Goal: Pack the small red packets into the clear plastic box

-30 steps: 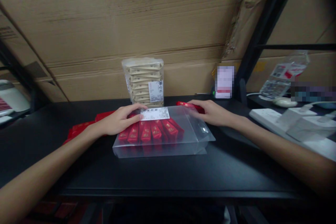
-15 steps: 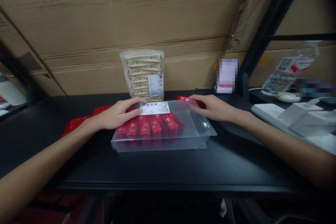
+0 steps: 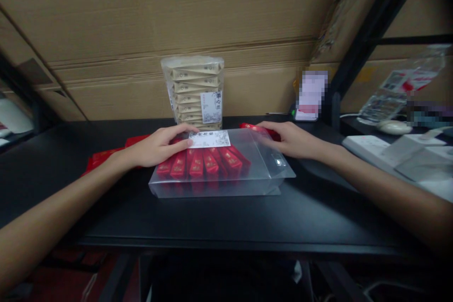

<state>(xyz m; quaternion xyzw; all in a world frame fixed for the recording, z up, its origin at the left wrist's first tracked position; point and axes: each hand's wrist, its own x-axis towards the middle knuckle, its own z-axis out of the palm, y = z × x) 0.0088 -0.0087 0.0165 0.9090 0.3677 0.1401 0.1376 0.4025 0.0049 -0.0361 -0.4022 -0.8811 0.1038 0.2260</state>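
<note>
A clear plastic bag (image 3: 262, 160) lies on its side on the black table, with several red packets (image 3: 196, 163) lined up inside and a white label (image 3: 210, 139) on its upper face. My left hand (image 3: 155, 146) is closed on the bag's left far side, its thumb over the label's edge and some fingers hidden behind. At the bag's right end, my right hand (image 3: 288, 139) grips a loose red packet (image 3: 253, 126), partly hidden by the hand and bag.
More red packets (image 3: 102, 155) lie left of the bag. Behind it stands a filled clear bag of beige packets (image 3: 196, 87) against the cardboard (image 3: 134, 99). A phone (image 3: 312, 94), a power strip (image 3: 368, 146), white chargers (image 3: 410, 151) and a plastic bottle (image 3: 389, 89) are to the right.
The camera view has tilted slightly, so most things sit a little higher in the picture. Both hands keep nearly the same place and grip.
</note>
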